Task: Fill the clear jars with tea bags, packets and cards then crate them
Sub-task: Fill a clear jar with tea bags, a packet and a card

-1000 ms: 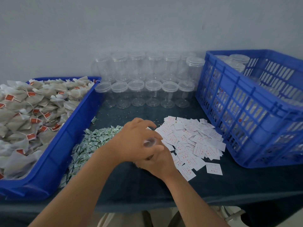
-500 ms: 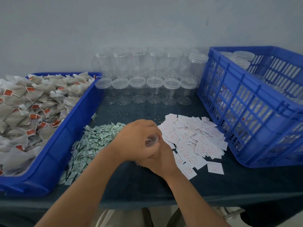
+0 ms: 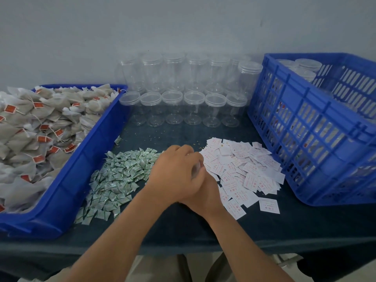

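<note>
Fingers of left hand curl over clear jar. Fingers of right hand hidden, cannot tell. Jar might slip, push cards off counter.

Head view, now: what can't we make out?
Head: what the hands grip. The left hand covers the right hand, and only a blurred clear sliver shows between them.
Head: print on the cards, too small.
Head: jars in the crate, masked by its slatted wall; the right edge crops it.
Head: tray, cropped by the left edge.
</note>
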Tool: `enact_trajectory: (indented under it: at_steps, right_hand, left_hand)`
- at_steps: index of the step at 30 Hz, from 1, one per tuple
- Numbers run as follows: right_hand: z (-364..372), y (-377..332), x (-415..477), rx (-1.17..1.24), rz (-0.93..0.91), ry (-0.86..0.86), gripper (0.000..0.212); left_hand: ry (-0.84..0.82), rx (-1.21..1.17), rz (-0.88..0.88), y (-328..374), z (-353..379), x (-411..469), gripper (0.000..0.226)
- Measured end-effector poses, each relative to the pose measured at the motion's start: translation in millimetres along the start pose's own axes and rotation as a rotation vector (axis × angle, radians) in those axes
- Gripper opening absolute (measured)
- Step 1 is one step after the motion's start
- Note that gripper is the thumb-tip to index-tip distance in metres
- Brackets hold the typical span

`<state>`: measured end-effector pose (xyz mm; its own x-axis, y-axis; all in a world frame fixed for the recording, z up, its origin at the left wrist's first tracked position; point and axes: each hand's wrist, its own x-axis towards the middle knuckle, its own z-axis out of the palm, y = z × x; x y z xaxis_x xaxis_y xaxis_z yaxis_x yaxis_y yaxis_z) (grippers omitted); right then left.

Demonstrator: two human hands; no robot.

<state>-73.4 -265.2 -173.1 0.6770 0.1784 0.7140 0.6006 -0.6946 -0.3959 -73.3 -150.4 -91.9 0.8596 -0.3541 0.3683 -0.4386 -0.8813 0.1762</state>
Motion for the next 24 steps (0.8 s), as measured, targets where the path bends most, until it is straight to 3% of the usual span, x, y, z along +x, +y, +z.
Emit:
enact_trajectory:
  at_steps: [4,8,10,13,15,17,19,22,24]
  right_hand:
    - [-1,4,-8,0.331,0.365,-0.226,0.056]
    - [-5,2,-6,0.449,0.385,-0.278,0.059]
    - [-8,-4,-4,0.420,0.371,-0.249,0.059]
    - [-8,-9,-3,0.501,0.455,-0.251,0.072]
    - [-5,-4,-6,0.636,0.503,-0.284,0.084]
    - [-4,-1,-8,0.651,0.506,-0.298,0.088]
    - [-5,-2,-8,0.579,0.497,-0.291,0.086]
    - [-6,-3,-5,0.478,0.437,-0.278,0.077]
    - [-7,-1,-5,0.483,0.424,-0.276,0.076]
  left_hand:
    - [-0.060,-0.227,0.229,-19,-13,4,0.019]
    - [-0.137,-0.384,0.290,-30,-18,5,0.032]
    - [-0.102,-0.408,0.231,-37,-18,0,0.050]
    - [-0.056,-0.403,-0.005,-49,-18,-13,0.088]
    - [-0.071,-0.593,-0.099,-53,-15,-25,0.102]
    - [-0.118,-0.807,-0.105,-55,-12,-32,0.108]
    - [-0.123,-0.845,-0.092,-51,-7,-34,0.110]
    - [0.050,-0.699,-0.221,-31,3,-32,0.117]
    - [0.149,-0.752,-0.270,-25,12,-33,0.115]
